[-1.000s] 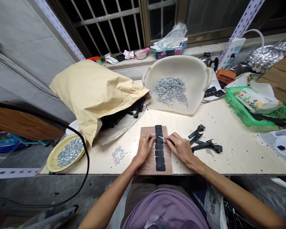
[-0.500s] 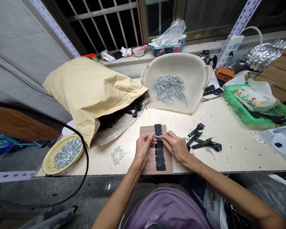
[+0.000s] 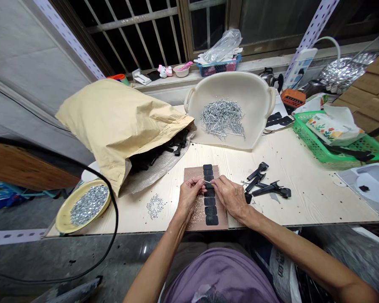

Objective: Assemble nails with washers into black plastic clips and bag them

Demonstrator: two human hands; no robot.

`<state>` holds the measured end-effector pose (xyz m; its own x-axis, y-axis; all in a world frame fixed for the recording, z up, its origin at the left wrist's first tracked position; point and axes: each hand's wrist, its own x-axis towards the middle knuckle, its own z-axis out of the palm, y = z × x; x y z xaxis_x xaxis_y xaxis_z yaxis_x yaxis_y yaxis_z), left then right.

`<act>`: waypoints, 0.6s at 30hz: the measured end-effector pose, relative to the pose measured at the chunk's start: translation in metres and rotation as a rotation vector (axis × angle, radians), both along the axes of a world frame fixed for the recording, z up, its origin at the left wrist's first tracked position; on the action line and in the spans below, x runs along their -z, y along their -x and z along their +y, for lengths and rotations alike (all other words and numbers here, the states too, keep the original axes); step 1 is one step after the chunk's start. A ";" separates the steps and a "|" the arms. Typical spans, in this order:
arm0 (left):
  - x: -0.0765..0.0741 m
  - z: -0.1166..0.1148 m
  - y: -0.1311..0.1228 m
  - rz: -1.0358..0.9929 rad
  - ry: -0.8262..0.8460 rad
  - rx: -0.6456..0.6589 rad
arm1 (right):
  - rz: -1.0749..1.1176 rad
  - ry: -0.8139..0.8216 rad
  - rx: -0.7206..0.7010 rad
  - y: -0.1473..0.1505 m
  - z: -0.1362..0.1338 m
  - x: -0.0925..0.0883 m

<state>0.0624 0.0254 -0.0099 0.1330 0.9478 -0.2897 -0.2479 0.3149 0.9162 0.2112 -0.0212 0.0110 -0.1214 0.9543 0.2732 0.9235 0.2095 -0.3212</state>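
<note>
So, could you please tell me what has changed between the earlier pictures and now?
The right hand moved left over the row of black pads, bringing the thin metal pin up to the left hand. No release is visible. The yellow sack, white basin and loose black parts stayed in place.

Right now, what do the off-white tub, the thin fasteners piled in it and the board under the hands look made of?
Off-white tub: likely plastic, semi-matte; smooth wall, moulded-looking handles.
Thin fasteners: metal, possibly plated steel; bright silvery glints.
Board: perhaps wood or laminate, dull; flat brown face, too little detail to confirm.
</note>
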 end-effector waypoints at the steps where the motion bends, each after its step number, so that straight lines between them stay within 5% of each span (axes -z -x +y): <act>1: 0.000 0.000 0.001 0.016 -0.020 0.012 | 0.014 0.019 -0.007 -0.001 0.000 0.000; 18: -0.003 0.004 0.007 0.057 0.024 0.144 | -0.005 -0.040 -0.083 -0.011 0.001 0.004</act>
<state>0.0555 0.0294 -0.0068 0.2501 0.9127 -0.3233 -0.1461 0.3657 0.9192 0.2221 -0.0201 0.0066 -0.2014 0.9291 0.3101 0.9038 0.2983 -0.3069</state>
